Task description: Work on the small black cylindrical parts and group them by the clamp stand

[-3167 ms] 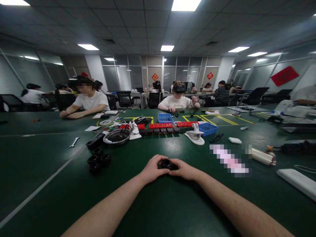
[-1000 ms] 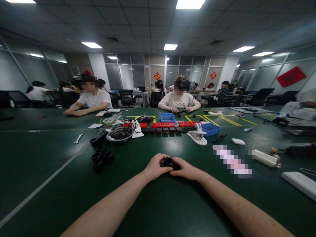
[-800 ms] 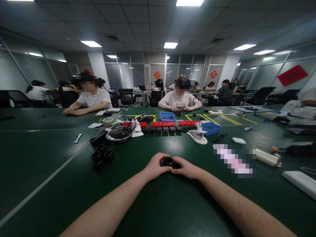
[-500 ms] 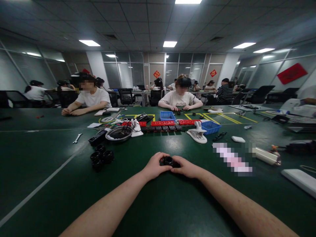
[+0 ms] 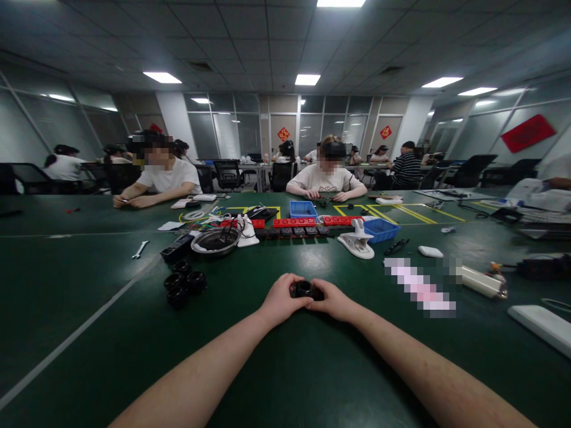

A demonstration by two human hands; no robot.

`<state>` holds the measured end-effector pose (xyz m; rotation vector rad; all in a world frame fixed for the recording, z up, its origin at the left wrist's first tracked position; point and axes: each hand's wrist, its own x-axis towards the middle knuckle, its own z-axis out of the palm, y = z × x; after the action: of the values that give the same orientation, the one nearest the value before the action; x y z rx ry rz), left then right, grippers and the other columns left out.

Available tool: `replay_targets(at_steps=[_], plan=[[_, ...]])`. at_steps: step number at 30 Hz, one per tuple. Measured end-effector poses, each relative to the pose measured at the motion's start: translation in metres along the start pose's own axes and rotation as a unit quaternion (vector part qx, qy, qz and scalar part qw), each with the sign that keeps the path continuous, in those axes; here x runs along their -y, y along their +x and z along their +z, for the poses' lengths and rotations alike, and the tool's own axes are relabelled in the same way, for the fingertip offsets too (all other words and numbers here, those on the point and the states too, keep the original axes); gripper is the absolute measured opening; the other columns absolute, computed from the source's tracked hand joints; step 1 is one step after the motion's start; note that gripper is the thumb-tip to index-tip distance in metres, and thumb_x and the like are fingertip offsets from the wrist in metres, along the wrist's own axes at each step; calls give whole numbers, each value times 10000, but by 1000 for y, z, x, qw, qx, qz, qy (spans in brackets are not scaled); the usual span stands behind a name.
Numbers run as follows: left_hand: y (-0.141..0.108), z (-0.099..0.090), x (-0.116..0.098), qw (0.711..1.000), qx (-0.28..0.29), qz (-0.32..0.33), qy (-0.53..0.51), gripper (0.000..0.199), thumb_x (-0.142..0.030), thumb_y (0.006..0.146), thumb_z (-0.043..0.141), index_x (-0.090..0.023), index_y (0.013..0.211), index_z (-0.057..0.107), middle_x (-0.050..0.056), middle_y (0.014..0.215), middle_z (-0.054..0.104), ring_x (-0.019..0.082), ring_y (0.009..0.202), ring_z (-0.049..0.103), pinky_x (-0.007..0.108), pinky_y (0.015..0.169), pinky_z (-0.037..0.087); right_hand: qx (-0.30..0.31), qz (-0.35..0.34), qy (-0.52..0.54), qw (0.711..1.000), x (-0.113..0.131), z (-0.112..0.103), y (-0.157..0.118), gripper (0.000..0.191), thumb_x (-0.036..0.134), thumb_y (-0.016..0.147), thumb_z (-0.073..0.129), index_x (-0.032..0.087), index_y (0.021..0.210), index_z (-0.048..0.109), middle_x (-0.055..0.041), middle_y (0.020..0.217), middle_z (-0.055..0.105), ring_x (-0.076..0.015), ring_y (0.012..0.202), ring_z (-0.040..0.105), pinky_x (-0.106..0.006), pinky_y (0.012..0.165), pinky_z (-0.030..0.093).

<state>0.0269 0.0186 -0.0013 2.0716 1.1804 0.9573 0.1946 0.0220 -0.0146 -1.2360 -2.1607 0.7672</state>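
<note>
A small black round part [image 5: 304, 288] with a hole in its top sits just above or on the green table in front of me; which of the two I cannot tell. My left hand [image 5: 285, 297] is closed on its left side, thumb at the near edge. From the right, my right hand [image 5: 331, 301] grips the same part, and the two thumbs nearly meet in front of it. The fingers hide much of the part's sides. Off to the left, several similar glossy black round parts [image 5: 177, 295] stand in a cluster.
Beyond my hands lie red and black strips [image 5: 300, 223], two blue trays [image 5: 380, 230], a white clamp [image 5: 358, 245] and a metal bowl [image 5: 216, 248]. A wrench [image 5: 140, 249] rests at left, a cream cylinder [image 5: 484, 282] at right. Two people sit across the table.
The black round part has shifted very slightly in my fingers, and its top opening faces me a little more. Both hands stay in nearly the same place.
</note>
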Motion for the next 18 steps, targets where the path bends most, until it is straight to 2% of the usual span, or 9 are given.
replay_targets(at_steps=[3,6,9,12,16,18], plan=[[-1,5,-1,998,-50,-23,34,370,-332,554,663,-172,857,524,24,837,505,170,774,486,275,666,400,-82,41,-78,993,0,11,2,285,340,571,632,159,715,466,24,646,478,-106,579,416,-203,492,293],[-2,3,-3,998,-47,-14,34,355,-324,565,654,-175,861,525,26,842,504,179,793,485,280,672,400,-96,42,-111,988,4,13,1,293,361,576,627,161,725,472,11,659,499,-115,585,432,-216,508,303],[-2,-4,-3,1000,8,13,-4,341,-280,579,647,-184,886,534,22,864,507,168,785,492,269,665,403,-67,2,-69,995,9,7,-2,425,391,570,637,166,900,489,-31,813,549,-167,723,490,-261,612,360],[-1,-10,-2,997,54,30,-42,357,-275,594,638,-185,924,536,23,881,507,162,781,496,263,661,404,-16,-44,9,999,11,-3,-5,580,355,574,648,187,1084,430,-54,998,531,-206,888,485,-316,744,367],[1,-10,0,994,80,37,-59,372,-280,603,637,-176,944,532,31,887,504,156,786,491,258,663,401,73,-67,82,992,10,-13,-5,503,274,630,617,183,1097,455,-43,1017,538,-192,909,490,-318,791,367],[1,-9,0,994,83,37,-58,380,-285,602,639,-174,948,530,33,889,503,155,784,489,258,664,401,98,-66,101,988,10,-16,-5,435,249,649,600,174,1063,488,-36,985,552,-182,885,498,-311,785,374]])
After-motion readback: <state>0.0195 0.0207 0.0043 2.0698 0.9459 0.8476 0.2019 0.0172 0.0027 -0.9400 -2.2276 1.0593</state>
